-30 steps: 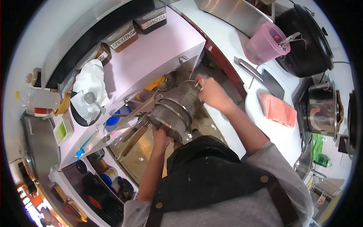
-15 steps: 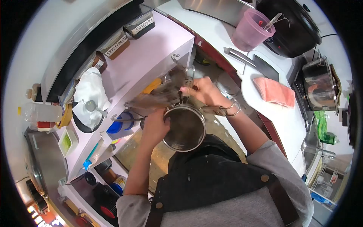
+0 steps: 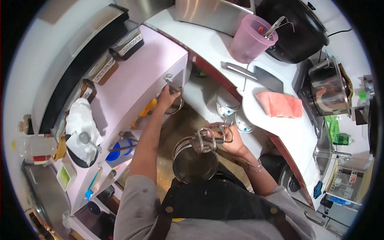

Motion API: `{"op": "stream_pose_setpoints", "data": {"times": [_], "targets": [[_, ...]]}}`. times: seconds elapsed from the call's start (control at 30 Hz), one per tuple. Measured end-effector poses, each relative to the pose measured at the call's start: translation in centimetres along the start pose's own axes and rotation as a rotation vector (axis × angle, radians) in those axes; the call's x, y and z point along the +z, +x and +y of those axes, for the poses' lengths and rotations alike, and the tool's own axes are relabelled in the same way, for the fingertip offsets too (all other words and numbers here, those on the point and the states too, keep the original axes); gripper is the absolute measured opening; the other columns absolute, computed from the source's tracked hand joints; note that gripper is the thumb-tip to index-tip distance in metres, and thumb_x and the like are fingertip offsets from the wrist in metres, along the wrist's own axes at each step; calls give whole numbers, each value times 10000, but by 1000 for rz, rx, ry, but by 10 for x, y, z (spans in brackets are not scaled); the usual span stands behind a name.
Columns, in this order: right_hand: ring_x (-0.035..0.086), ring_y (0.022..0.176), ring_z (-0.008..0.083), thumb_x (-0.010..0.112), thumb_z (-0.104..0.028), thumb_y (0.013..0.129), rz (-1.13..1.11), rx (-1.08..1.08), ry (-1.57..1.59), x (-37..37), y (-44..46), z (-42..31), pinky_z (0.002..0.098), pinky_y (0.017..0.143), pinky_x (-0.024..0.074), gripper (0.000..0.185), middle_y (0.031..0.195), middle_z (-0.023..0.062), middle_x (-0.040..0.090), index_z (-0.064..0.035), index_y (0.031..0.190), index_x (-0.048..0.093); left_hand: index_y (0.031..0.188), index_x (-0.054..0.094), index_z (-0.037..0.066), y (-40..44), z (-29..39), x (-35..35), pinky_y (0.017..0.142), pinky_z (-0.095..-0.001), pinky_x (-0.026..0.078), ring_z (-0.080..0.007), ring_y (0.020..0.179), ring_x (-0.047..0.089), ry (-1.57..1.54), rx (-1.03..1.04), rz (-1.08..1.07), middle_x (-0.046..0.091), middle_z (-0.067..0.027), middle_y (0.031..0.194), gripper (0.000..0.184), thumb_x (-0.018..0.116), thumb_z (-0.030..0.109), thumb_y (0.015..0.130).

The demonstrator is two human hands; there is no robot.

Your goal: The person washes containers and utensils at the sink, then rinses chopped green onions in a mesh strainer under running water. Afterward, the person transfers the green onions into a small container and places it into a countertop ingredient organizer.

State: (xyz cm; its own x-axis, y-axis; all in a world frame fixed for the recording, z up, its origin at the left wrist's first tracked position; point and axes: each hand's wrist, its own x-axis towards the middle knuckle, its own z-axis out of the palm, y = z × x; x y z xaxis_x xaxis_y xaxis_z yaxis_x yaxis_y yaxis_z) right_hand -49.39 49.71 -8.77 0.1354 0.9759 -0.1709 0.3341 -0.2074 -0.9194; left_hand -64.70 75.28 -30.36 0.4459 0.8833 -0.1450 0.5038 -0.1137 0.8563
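My right hand [image 3: 232, 141] is closed round the handles of several nested noodle strainers [image 3: 195, 166]. Their round mesh baskets hang in front of the black apron [image 3: 216, 200], and their curled wire hooks [image 3: 207, 138] bunch together beside my fingers. Reaching forward, my left hand [image 3: 167, 97] grips another metal strainer [image 3: 178, 106] at the side of the pink counter, just below a metal hook [image 3: 168, 77]. Its round rim shows to the right of my fingers; the hand covers part of it.
On the white counter at right lie a cleaver [image 3: 264, 78] and a pink folded cloth [image 3: 280, 105], with a pink pitcher [image 3: 252, 40] behind. White cloth [image 3: 83, 124] and labelled containers [image 3: 127, 44] stand on the pink counter [image 3: 148, 60]. Patterned white containers [image 3: 227, 105] sit below the right counter.
My left hand has left the strainer rim and moved forward to the hook area at the pink counter. My right hand has shifted lower and rightward with the nested strainers. The view has turned slightly.
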Motion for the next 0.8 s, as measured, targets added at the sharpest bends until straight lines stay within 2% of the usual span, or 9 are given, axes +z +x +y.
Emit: {"op": "stream_pose_setpoints", "data": {"times": [0.1, 0.13, 0.2, 0.23, 0.3, 0.43, 0.47, 0.6, 0.8], "targets": [[640, 718, 131, 699, -205, 841, 48, 41, -8, -10, -9, 8, 276, 642, 496, 247, 866, 138, 700, 1, 976, 691, 1306, 460, 121, 7, 23, 10, 807, -384, 481, -318, 929, 618, -450, -202, -79, 619, -164, 1071, 499, 633, 256, 858], [634, 707, 131, 702, -208, 838, 81, -20, -22, -11, -13, 21, 278, 639, 492, 252, 858, 141, 698, 0, 980, 690, 1175, 537, 125, 14, 12, 18, 692, -368, 493, -247, 794, 629, -362, -122, -29, 642, -113, 908, 362, 645, 251, 853], [622, 685, 132, 708, -213, 832, 131, -168, -37, -12, -14, 53, 283, 633, 485, 262, 840, 147, 693, -2, 987, 686, 1111, 551, 107, 14, 0, 27, 658, -331, 492, -188, 744, 621, -161, 248, 114, 637, -95, 835, 314, 658, 240, 848], [612, 677, 129, 710, -213, 830, 119, -77, -35, -14, -13, 50, 285, 630, 481, 264, 832, 151, 690, -3, 988, 686, 1079, 558, 98, 7, -1, 26, 641, -312, 491, -159, 719, 618, -49, 428, 184, 634, -86, 798, 291, 665, 234, 846], [593, 660, 121, 715, -213, 825, 97, 115, -31, -18, -13, 45, 288, 623, 475, 268, 816, 160, 683, -4, 990, 684, 989, 564, 66, -22, 51, -1, 621, -321, 493, -188, 654, 621, -83, 413, 104, 626, -104, 772, 244, 688, 210, 835], [547, 620, 106, 707, -205, 832, 135, 2, -5, -19, -8, 54, 291, 588, 459, 236, 770, 165, 668, -22, 981, 693, 923, 572, 13, -61, 114, -32, 597, -384, 476, -306, 627, 613, -9, 347, 69, 611, -149, 712, 273, 685, 247, 838], [544, 603, 110, 682, -125, 822, 134, -47, 54, -19, -6, 59, 291, 588, 460, 192, 763, 169, 664, -31, 989, 696, 921, 570, 7, -64, 123, -40, 589, -390, 472, -317, 628, 612, 71, 322, 75, 609, -158, 700, 288, 681, 260, 840], [545, 571, 115, 620, -26, 748, 145, 8, -90, -30, -4, 30, 297, 551, 448, 169, 701, 170, 645, -3, 895, 701, 904, 575, -17, -57, 122, -49, 592, -419, 464, -365, 646, 607, 145, 110, 74, 603, -201, 678, 334, 658, 301, 849], [531, 521, 119, 674, -73, 746, 236, 63, -126, -50, -12, 38, 314, 515, 434, 134, 599, 161, 620, 60, 752, 663, 870, 596, -36, -59, 123, -43, 635, -449, 465, -397, 679, 610, 164, 121, 115, 616, -227, 708, 340, 647, 300, 851]]}}
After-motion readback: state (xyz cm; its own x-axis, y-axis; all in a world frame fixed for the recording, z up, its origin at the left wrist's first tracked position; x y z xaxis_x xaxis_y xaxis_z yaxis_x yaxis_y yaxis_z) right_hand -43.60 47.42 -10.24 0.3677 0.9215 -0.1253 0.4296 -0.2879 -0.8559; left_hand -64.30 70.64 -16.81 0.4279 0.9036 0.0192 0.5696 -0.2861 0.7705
